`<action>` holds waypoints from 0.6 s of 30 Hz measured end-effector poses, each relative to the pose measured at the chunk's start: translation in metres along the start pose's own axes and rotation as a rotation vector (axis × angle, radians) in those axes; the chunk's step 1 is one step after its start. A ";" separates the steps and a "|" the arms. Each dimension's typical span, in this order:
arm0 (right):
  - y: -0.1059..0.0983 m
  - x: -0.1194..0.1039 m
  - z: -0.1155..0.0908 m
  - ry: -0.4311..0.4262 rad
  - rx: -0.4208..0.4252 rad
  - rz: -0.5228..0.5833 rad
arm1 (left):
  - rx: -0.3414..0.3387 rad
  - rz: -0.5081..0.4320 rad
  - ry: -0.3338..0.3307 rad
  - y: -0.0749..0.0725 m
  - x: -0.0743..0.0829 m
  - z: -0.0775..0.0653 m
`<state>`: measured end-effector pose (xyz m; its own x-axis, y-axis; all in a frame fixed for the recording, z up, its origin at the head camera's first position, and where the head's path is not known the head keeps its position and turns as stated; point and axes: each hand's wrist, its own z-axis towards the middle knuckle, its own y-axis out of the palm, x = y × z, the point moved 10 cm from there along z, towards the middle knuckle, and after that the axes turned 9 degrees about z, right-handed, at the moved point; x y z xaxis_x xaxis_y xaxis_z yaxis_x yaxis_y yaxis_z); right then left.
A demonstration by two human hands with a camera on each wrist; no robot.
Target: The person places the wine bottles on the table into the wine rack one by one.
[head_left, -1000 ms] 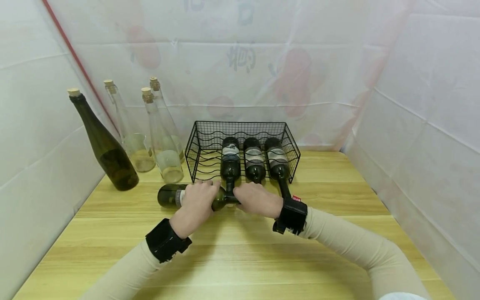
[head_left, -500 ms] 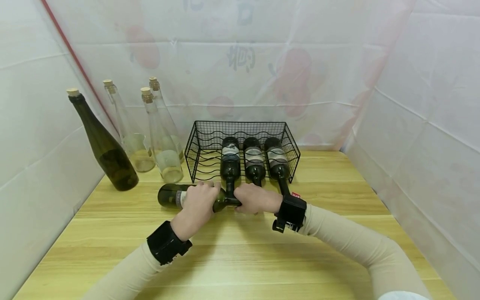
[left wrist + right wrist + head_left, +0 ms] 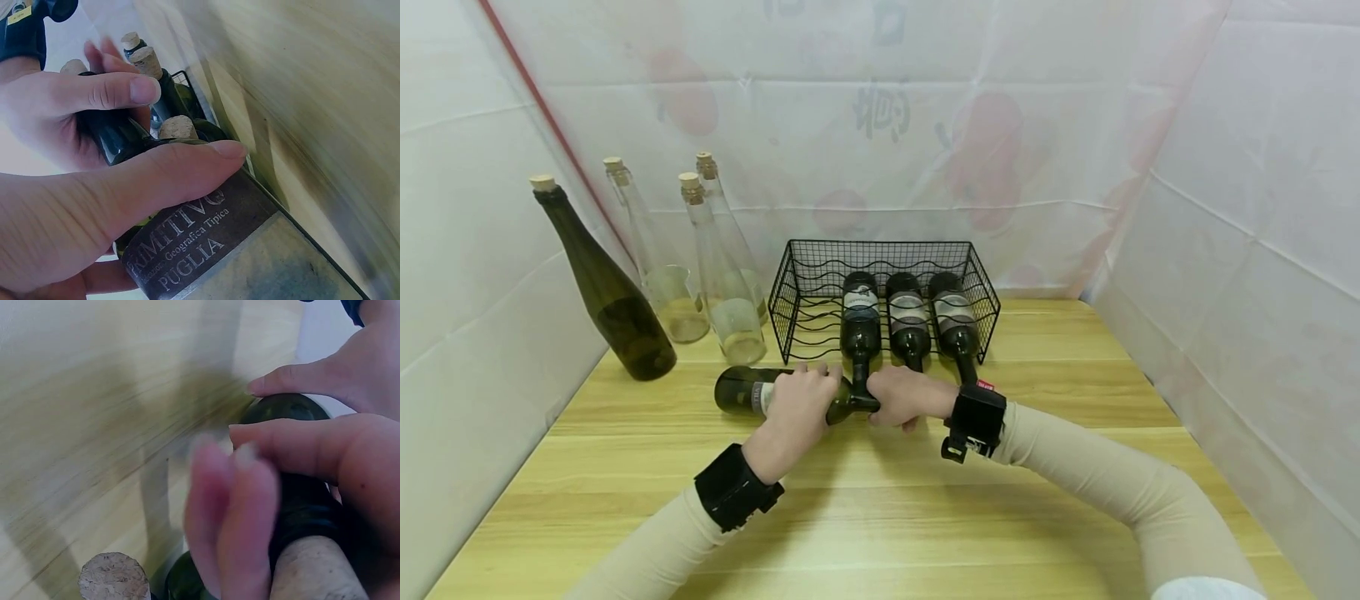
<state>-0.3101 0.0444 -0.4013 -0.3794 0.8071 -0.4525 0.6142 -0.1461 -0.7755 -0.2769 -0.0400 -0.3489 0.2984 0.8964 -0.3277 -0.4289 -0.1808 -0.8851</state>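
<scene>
A dark green wine bottle (image 3: 737, 391) lies sideways in front of the rack, its base to the left. My left hand (image 3: 803, 404) grips it round the body, covering part of the label (image 3: 187, 247), which reads "Puglia". At the neck, my right hand (image 3: 912, 395) holds on with the thumb laid along the glass, just behind the cork (image 3: 320, 572). Two of that hand's fingers (image 3: 234, 519) stick out past the neck in the right wrist view. Just behind the held neck, the neck of a racked wine bottle (image 3: 861, 333) points toward me.
The black wire rack (image 3: 880, 242) holds three dark wine bottles, necks forward; its left section shows bare wires. At the back left stand a tall green corked bottle (image 3: 628, 329) and several clear corked bottles (image 3: 737, 321). White sheeting (image 3: 1240, 250) encloses the wooden table (image 3: 880, 517).
My right wrist has shifted slightly left and turned a little, and some right fingers have loosened from the neck. The left hand and the bottle stay nearly in place.
</scene>
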 end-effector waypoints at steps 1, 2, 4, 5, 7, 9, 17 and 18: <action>0.000 0.000 0.000 0.001 -0.006 0.006 | 0.000 0.000 0.001 0.000 0.000 0.000; 0.001 0.000 0.000 -0.002 -0.008 0.011 | 0.001 0.002 0.002 0.000 0.000 0.000; 0.001 -0.001 0.000 -0.014 -0.014 0.018 | -0.002 -0.001 0.003 0.001 0.001 -0.001; 0.001 -0.001 0.000 -0.022 -0.013 0.013 | -0.005 -0.003 0.003 0.001 0.001 -0.001; 0.000 -0.002 0.000 -0.042 0.000 -0.010 | -0.013 -0.006 -0.001 0.001 0.001 -0.001; -0.001 -0.004 0.001 -0.067 0.025 -0.038 | -0.020 -0.008 -0.004 0.001 0.000 -0.001; 0.002 -0.005 0.000 -0.111 0.089 -0.102 | -0.031 0.017 0.001 0.000 0.001 -0.004; 0.001 -0.005 -0.001 -0.111 0.093 -0.100 | -0.030 0.018 -0.001 0.000 0.000 -0.004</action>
<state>-0.3069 0.0406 -0.3997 -0.5126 0.7531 -0.4124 0.5046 -0.1243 -0.8543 -0.2734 -0.0413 -0.3503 0.2896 0.8933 -0.3436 -0.4085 -0.2093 -0.8884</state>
